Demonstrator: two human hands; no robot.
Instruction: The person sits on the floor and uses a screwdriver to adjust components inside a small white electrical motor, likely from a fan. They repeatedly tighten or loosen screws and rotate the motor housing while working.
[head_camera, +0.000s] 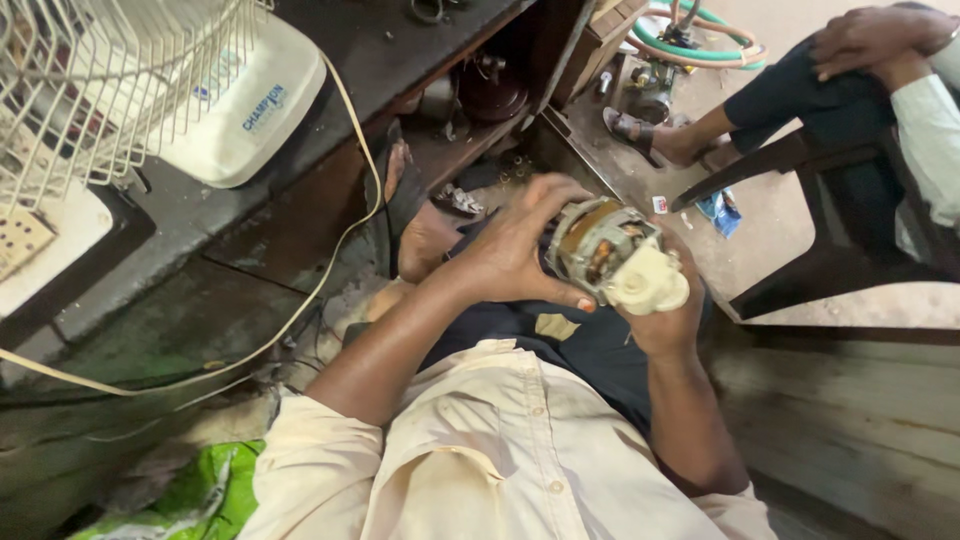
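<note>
Your right hand (668, 318) cups the small round electric motor with its cream plastic end (615, 255) from below, keeping it steady above your lap. Your left hand (510, 245) wraps over its metal side, fingers curled tight to grip it.

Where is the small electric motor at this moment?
In the head view the motor is right of centre, held between the left hand and the right hand, above the person's lap.

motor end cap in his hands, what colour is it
Cream-white plastic end cap on the motor, best seen in the head view.
</note>
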